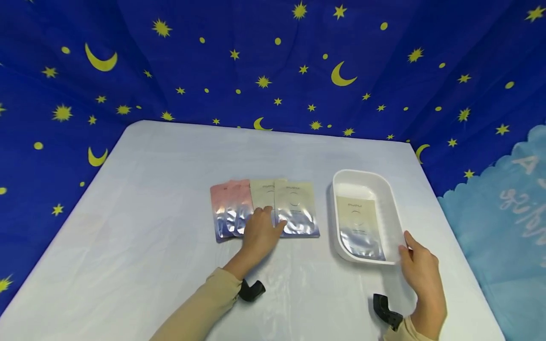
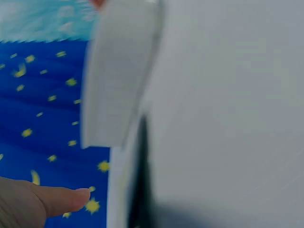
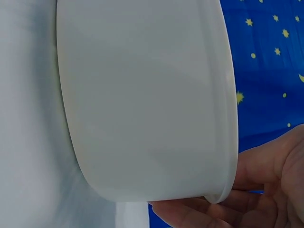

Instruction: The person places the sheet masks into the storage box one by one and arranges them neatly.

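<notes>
In the head view, my left hand (image 1: pixel 261 232) lies over a row of flat foil sachets, its fingers on or just above a cream-and-blue sachet (image 1: pixel 262 189). The thumb is extended at the left edge of another cream-and-blue sachet (image 1: pixel 295 208). Overlapping pink-and-blue sachets (image 1: pixel 228 208) fan out to the left. My right hand (image 1: pixel 422 265) grips the near right corner of a white plastic tray (image 1: pixel 386 208), thumb at the rim and fingers against the outer wall. Inside lies one cream-and-blue sachet (image 1: pixel 358 227). The left wrist view shows the left thumb (image 2: pixel 61 199), but not the fingertips.
A white-covered table (image 1: pixel 149 227) carries everything. Behind it hangs a blue cloth (image 1: pixel 239 61) with yellow stars and moons. A light blue lettered cloth (image 1: pixel 503 208) hangs at the right. Black curved pieces (image 1: pixel 251 290) sit at both wrists.
</notes>
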`<state>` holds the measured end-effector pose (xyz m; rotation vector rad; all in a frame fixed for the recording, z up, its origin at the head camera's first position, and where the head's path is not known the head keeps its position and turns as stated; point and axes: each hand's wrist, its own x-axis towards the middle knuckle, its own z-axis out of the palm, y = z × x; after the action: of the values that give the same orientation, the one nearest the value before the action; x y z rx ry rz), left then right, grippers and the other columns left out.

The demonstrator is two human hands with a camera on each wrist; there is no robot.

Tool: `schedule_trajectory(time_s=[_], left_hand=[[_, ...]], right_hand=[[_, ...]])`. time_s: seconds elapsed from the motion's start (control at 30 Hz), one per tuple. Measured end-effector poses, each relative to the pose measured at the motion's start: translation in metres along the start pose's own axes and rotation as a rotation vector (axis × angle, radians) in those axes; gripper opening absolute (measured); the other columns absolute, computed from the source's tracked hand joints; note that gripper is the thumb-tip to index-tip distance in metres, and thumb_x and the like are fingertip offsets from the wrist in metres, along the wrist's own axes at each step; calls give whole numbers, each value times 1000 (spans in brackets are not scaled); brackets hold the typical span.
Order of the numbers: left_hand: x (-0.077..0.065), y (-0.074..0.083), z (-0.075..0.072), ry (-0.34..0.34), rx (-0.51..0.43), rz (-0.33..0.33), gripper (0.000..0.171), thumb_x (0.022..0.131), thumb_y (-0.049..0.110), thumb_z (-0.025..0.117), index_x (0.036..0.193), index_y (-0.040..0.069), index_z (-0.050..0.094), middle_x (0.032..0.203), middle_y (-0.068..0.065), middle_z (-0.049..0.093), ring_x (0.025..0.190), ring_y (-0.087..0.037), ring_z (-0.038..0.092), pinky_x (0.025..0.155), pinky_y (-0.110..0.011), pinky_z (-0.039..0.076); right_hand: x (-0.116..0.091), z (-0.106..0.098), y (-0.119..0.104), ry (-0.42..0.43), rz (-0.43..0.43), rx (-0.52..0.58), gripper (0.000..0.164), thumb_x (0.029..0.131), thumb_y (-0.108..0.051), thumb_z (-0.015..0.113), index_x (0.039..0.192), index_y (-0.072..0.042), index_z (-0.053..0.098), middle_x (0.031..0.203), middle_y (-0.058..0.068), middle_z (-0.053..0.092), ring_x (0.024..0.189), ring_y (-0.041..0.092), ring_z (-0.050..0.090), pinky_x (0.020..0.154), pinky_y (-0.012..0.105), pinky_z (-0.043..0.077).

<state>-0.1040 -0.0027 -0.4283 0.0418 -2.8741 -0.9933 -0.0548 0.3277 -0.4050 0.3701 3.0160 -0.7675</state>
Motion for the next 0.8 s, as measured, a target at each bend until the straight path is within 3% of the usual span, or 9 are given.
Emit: schedule_trajectory(time_s=[0.1, 0.23, 0.33, 0.47, 0.6, 0.8], left_hand=[[-1, 7, 14, 22, 218, 17, 65, 81, 50, 74, 107, -8, 63, 92, -19, 62, 69, -32, 65, 57, -38, 54], [3, 16, 25, 54, 393, 39, 92, 70, 64, 76, 116, -14, 59, 97, -20, 62, 64, -25, 66, 51, -32, 52], [9, 18, 31, 70, 470, 33, 100, 60, 64, 82, 115, -16, 59, 97, -21, 62, 62, -22, 65, 50, -31, 52], [15, 16, 34, 61, 513, 9, 98, 52, 62, 87, 109, -14, 60, 90, -17, 60, 56, -19, 62, 47, -28, 50], [19, 12, 35, 39, 481, -5, 94, 50, 58, 89, 105, -12, 60, 87, -16, 60, 58, -20, 61, 49, -28, 51], [24, 5, 25, -76, 93, -79, 68, 57, 26, 95, 97, -10, 54, 85, -23, 61, 73, -37, 66, 66, -41, 58]], right_hand=[[0, 1, -1, 10, -3, -1, 46, 100, -6, 42, 142, 11, 37, 132, 39, 47, 119, 55, 50, 96, 64, 42], [0, 0, -1, 24, -8, -7, 46, 100, -6, 43, 142, 11, 37, 130, 39, 48, 117, 55, 51, 95, 63, 43], [0, 1, -2, 12, 6, -3, 46, 100, -7, 43, 143, 10, 36, 132, 39, 47, 117, 54, 52, 95, 63, 43], [0, 1, -2, 7, 13, 5, 46, 100, -6, 43, 143, 9, 36, 132, 39, 48, 115, 53, 53, 94, 62, 44], [-1, 2, -2, 24, 11, 2, 46, 100, -6, 44, 142, 10, 38, 129, 39, 49, 111, 52, 56, 91, 61, 45], [0, 2, -2, 8, 35, 0, 46, 100, -6, 43, 143, 9, 37, 131, 38, 48, 118, 54, 52, 95, 62, 44]])
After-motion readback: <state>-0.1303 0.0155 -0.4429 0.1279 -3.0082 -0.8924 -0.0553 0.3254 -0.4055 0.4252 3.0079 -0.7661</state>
